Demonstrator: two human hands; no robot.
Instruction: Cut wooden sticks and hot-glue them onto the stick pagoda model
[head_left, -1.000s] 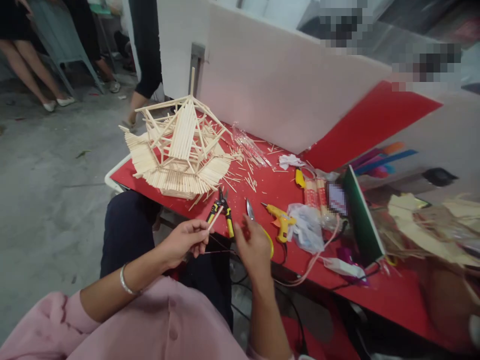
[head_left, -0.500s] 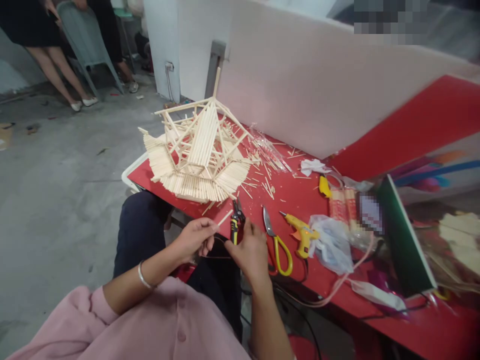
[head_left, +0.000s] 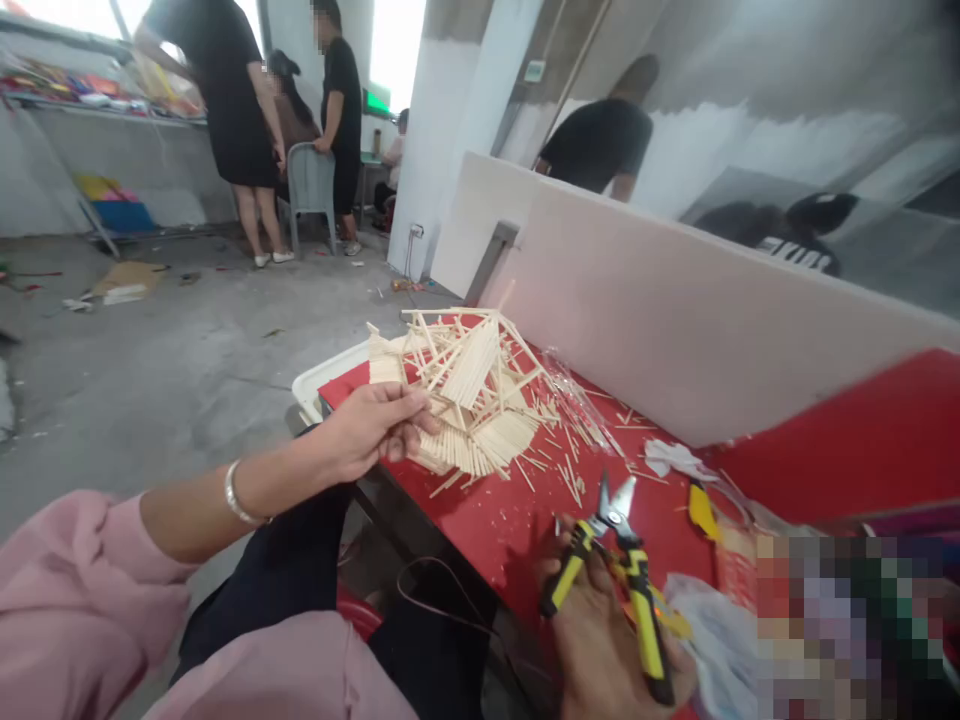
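Cutters in one hand, stick model under the other.

Nearest, at the bottom edge: right hand point(head_left: 607, 640) wrapped around the yellow-and-black cutters point(head_left: 615, 560), blades parted and pointing up over the red table point(head_left: 517, 520). Up and left, left hand point(head_left: 371, 430) with fingers loosely curled against the near edge of the wooden stick model point(head_left: 465, 390), maybe pinching a stick, too blurry to call. Loose sticks point(head_left: 570, 470) scattered just beside the model. Behind, a white foam board point(head_left: 675, 320). Way back, people standing around a chair point(head_left: 309, 190).

Pale wooden-stick model point(head_left: 469, 395), glossy red table point(head_left: 510, 520)
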